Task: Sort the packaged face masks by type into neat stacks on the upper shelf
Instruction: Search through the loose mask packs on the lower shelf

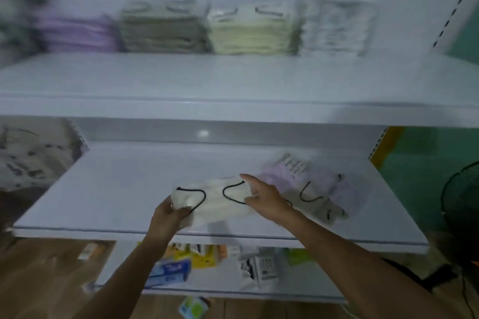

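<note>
**One cream packet, two hands, four stacks**

The left hand (pixel 169 211) grips the left end of one cream mask packet (pixel 220 202) with curled fingers. The right hand (pixel 264 198) pinches its right end, index finger stretched out. Just right of these fingers lie blurred lilac packets (pixel 285 179); I cannot count them. Well above the fingers, the upper shelf (pixel 233 77) carries four stacks: purple stack (pixel 77 33), olive stack (pixel 163 31), cream stack (pixel 248 33), white stack (pixel 337 26).

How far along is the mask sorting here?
Done: on the white upper shelf stand a lilac stack, grey-green stack, cream stack and white-patterned stack. In hand: left hand and right hand hold a cream packaged mask with black loops. Left: a lilac pack and a pale pack on the lower shelf.
</note>
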A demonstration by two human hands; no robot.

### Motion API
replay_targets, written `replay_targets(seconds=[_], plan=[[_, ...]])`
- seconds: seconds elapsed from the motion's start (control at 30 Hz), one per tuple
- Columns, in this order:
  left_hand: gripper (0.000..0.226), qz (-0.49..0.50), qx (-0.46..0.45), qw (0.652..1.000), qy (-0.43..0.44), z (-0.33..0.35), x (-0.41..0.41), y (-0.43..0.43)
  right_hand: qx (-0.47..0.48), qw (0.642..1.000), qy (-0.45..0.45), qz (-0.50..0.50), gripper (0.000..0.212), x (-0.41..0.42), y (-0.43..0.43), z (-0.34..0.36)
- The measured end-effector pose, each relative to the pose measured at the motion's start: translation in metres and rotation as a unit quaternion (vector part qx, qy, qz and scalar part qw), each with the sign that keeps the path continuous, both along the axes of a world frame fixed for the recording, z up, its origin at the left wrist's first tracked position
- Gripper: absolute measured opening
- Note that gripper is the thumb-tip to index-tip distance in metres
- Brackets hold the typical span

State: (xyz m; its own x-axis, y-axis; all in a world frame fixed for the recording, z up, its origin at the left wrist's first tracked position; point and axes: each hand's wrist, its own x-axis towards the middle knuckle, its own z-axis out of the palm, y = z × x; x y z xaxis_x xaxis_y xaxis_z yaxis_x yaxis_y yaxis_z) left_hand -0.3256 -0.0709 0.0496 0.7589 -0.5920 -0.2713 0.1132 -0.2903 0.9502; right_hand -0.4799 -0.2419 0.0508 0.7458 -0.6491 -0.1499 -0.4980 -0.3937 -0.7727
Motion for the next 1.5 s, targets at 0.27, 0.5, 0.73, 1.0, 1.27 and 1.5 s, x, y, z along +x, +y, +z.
replay_targets(seconds=[0.27, 0.5, 0.73, 1.0, 1.27, 1.5], plan=[[0.056, 0.077, 0.0, 0.974, -0.214, 0.088, 0.03, 0.105, -0.168, 0.978, -0.108, 0.051, 0.04, 0.036, 0.089, 0.101], [0.038, 0.13, -0.12, 0.927, -0.332, 0.169, 0.04, 0.078, -0.268, 0.923, -0.275, -0.019, 0.033, 0.046, 0.082, 0.181], [0.054, 0.054, -0.21, 0.91, -0.353, 0.244, 0.043, -0.026, -0.279, 0.874, -0.372, -0.144, 0.023, 0.041, -0.013, 0.245], [0.038, -0.029, -0.152, 0.89, -0.429, 0.268, 0.077, -0.162, -0.354, 0.892, -0.259, -0.104, 0.042, 0.044, -0.137, 0.276], [0.02, -0.042, -0.029, 0.842, -0.538, 0.274, 0.11, -0.237, -0.577, 0.813, -0.02, -0.078, 0.043, 0.057, -0.212, 0.292], [0.025, -0.036, 0.111, 0.78, -0.614, 0.28, 0.104, -0.261, -0.63, 0.76, 0.157, -0.035, 0.062, 0.069, -0.232, 0.292]])
